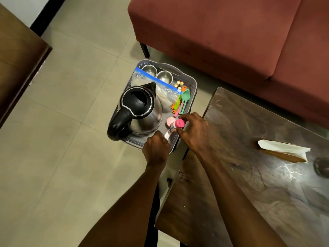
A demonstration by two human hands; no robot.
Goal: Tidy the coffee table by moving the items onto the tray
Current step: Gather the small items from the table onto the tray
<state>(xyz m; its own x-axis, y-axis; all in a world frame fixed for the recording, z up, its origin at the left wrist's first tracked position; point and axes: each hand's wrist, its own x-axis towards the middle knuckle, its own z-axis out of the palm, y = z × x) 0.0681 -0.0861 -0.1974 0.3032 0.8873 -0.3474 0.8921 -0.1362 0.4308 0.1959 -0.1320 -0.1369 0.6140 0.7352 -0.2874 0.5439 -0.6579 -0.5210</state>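
Both hands met over the near right corner of the tray on the floor, left of the tabletop. The right hand gripped an upright pink-capped bottle there; the left hand, just nearer, was closed on a small white item. Paper remained far right on the tabletop.

Pale tiled floor meets a red sofa (black-legged) and dark wooden furniture at left.

Kettle: polished steel body, glossy black plastic lid. Tray: matt grey perforated plastic. Coffee table: dark, glossy, marble-like top. Sofa, upper right: matt maroon cloth.
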